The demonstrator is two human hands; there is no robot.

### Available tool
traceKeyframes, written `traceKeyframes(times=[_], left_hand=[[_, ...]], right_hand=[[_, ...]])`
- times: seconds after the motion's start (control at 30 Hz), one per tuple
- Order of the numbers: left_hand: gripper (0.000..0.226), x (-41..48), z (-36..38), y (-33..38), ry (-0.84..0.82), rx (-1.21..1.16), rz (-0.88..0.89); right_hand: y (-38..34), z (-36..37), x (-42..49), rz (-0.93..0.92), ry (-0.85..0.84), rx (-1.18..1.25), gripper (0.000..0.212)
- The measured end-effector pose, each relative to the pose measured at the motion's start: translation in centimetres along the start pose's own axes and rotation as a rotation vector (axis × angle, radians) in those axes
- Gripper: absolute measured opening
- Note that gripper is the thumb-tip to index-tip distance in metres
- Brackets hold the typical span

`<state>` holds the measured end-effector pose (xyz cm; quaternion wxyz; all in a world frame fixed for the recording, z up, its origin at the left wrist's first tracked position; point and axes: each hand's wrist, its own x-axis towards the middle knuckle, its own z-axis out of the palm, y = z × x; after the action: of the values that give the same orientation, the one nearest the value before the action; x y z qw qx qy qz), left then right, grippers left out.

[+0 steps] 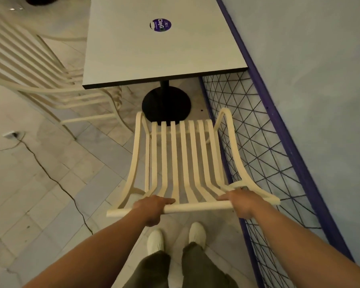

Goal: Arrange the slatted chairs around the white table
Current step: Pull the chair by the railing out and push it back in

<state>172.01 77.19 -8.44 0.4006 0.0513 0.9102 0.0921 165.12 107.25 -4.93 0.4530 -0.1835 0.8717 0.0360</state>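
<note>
A cream slatted chair (pixel 185 154) stands in front of me, its seat facing the near edge of the white table (pixel 158 50). My left hand (pixel 152 208) grips the chair's top rail left of centre. On the same rail, near its right end, my right hand (pixel 240 202) has its fingers curled over. The table's black pedestal base (pixel 166 104) shows just beyond the front of the seat. A second cream slatted chair (pixel 40 71) stands at the table's left side, its seat partly under the tabletop.
A purple-framed wire mesh panel (pixel 264 154) runs along the blue-grey wall (pixel 320 80) close to the chair's right side. A dark cable (pixel 50 175) crosses the tiled floor at left from a floor socket (pixel 9 134). My white shoes (pixel 176 238) stand behind the chair.
</note>
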Motion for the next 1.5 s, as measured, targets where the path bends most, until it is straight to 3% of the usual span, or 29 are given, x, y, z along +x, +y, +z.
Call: traceKeyframes(times=[0.43, 0.77, 1.2, 1.5], left_hand=[[0.082, 3.0, -2.3, 2.4, 0.021, -0.052, -0.047], [0.084, 3.7, -3.7, 3.3, 0.028, -0.068, -0.077], [0.087, 4.2, -4.3, 2.9, 0.001, -0.042, -0.023], [0.084, 4.9, -5.0, 2.5, -0.001, -0.081, -0.024]], right_hand=[[4.0, -3.8, 2.2, -0.06, 0.041, -0.055, 0.088], [5.6, -4.7, 3.1, -0.032, 0.043, -0.081, 0.058], [6.1, -5.4, 4.0, -0.021, 0.068, -0.042, 0.057], [5.2, -7.1, 4.2, -0.044, -0.007, 0.082, 0.072]])
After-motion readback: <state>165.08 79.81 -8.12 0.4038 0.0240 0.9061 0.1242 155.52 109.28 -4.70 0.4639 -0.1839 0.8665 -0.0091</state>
